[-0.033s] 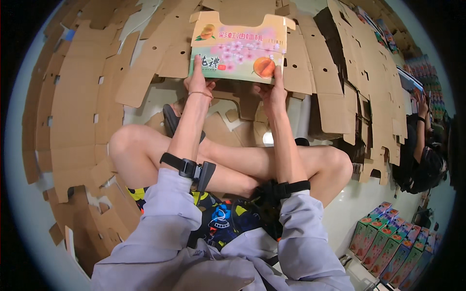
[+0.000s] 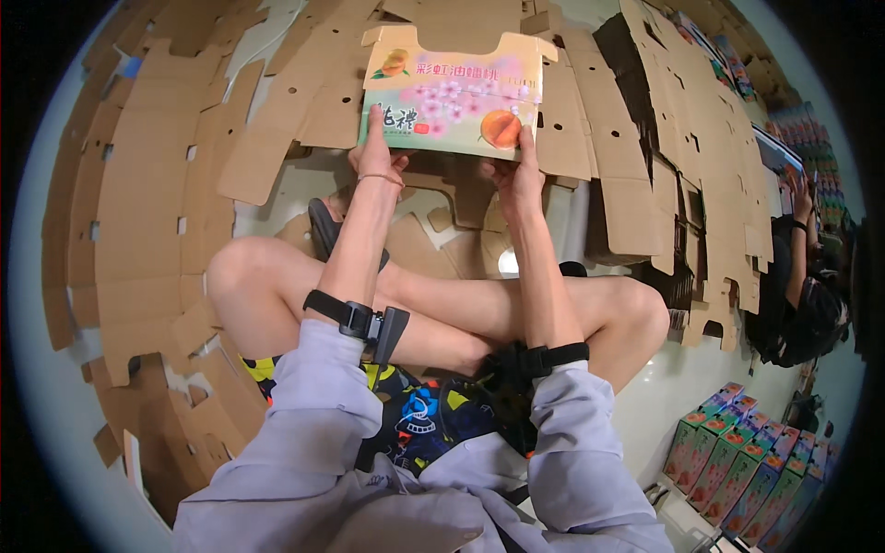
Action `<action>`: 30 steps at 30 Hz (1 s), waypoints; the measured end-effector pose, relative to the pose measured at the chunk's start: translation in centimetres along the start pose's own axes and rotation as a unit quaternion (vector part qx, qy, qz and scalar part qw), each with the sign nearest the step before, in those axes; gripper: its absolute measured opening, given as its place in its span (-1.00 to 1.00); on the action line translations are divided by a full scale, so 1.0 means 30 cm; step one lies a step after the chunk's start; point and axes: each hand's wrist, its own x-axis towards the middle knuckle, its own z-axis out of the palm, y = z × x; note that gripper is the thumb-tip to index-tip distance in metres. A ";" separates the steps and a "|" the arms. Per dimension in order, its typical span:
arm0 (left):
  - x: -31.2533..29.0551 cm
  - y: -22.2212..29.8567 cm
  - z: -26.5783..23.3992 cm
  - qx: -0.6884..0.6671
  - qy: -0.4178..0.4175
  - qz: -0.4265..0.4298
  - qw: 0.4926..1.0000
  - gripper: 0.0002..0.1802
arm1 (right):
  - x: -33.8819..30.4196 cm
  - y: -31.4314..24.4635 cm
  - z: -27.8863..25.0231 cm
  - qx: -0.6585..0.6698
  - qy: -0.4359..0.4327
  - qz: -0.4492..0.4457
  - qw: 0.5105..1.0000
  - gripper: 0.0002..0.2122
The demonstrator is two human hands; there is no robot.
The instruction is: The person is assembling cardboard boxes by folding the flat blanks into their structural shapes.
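A printed cardboard fruit box, with peaches and pink blossoms on a green and peach-coloured face, is held out in front of me above my crossed legs. Its upper edge has a wide cut-out between two raised corners. My left hand grips the lower left corner, thumb on the printed face and fingers curled beneath. At the lower right corner my right hand holds it the same way, the thumb lying along the front. The underside of the box and most fingertips are hidden.
Flat brown die-cut cardboard sheets cover the floor at left. More stacked sheets lie at right. Rows of finished printed boxes stand at lower right. Another person sits at far right, a hand by more boxes.
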 end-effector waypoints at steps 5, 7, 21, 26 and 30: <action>0.028 -0.026 -0.015 -0.013 -0.031 -0.016 0.999 -0.52 | 0.028 0.025 0.005 0.047 0.059 -0.015 0.997 -0.65; 0.034 -0.040 -0.032 -0.042 -0.057 -0.053 0.996 -0.51 | 0.036 0.023 0.001 0.028 0.074 -0.024 0.997 -0.66; 0.059 -0.054 -0.024 -0.107 -0.160 -0.013 0.981 -0.63 | 0.037 0.056 -0.033 0.140 0.049 0.057 0.987 -0.56; 0.112 -0.068 -0.034 -0.109 -0.117 0.012 0.987 -0.69 | 0.041 0.056 -0.020 0.081 0.058 0.048 0.994 -0.70; 0.112 -0.074 -0.042 -0.116 -0.105 -0.013 0.988 -0.66 | 0.048 0.046 -0.023 0.041 0.070 0.052 0.995 -0.71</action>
